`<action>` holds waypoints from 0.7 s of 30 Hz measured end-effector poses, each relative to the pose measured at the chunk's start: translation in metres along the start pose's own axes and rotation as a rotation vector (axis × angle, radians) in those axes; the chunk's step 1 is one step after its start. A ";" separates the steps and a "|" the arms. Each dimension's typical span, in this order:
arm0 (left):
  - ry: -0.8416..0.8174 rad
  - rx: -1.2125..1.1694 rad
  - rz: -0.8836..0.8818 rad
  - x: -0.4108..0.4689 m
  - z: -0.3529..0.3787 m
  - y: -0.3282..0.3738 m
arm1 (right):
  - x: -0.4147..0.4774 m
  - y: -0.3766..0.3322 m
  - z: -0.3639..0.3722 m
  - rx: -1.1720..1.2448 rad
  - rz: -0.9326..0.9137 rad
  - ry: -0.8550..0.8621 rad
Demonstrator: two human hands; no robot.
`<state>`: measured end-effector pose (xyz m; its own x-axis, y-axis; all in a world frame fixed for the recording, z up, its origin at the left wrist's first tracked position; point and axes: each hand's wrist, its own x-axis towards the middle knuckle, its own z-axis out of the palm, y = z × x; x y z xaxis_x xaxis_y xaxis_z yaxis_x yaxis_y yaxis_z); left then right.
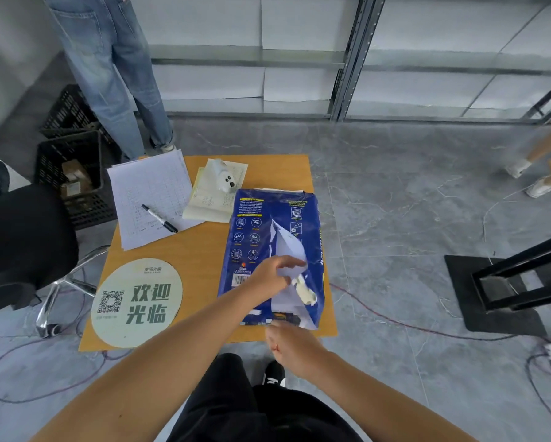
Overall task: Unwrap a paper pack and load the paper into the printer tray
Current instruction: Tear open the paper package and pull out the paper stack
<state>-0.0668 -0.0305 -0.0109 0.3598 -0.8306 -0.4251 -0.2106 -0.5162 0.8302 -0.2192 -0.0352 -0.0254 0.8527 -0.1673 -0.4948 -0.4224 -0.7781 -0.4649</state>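
Observation:
A blue paper pack lies flat on the right part of a small orange table. Its wrapper is torn along the middle, and a white flap stands up from the tear. My left hand pinches the lower end of that flap. My right hand sits at the near end of the pack, at the table's front edge, with its fingers on the wrapper end. No printer tray is in view.
A round welcome sign, gridded sheets with a black marker, a notepad and a white device share the table. A black chair and crates stand left; a person stands behind. Cables cross the floor.

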 end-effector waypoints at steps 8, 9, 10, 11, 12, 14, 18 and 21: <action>-0.121 0.137 0.141 0.027 0.022 0.025 | 0.000 0.008 -0.021 0.088 0.112 0.228; -0.139 0.168 0.123 0.030 0.026 0.024 | 0.003 0.007 -0.025 0.093 0.159 0.289; -0.165 0.208 0.103 0.032 0.030 0.023 | 0.006 0.005 -0.030 0.060 0.211 0.303; -0.190 0.263 0.099 0.033 0.034 0.022 | 0.007 0.003 -0.036 -0.016 0.246 0.281; -0.203 0.322 0.116 0.033 0.037 0.020 | 0.007 0.002 -0.040 -0.104 0.283 0.235; -0.162 0.377 0.173 0.028 0.038 0.014 | 0.006 0.004 -0.045 -0.211 0.330 0.192; -0.138 0.368 0.170 0.009 0.017 -0.004 | 0.006 0.023 -0.044 -0.224 0.393 0.211; -0.267 0.708 0.204 -0.008 -0.002 -0.008 | -0.001 0.034 -0.050 -0.151 0.443 0.199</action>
<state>-0.0661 -0.0190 -0.0138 0.0403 -0.8991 -0.4359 -0.8108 -0.2844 0.5116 -0.2186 -0.0919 -0.0040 0.6497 -0.6021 -0.4642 -0.7205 -0.6823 -0.1235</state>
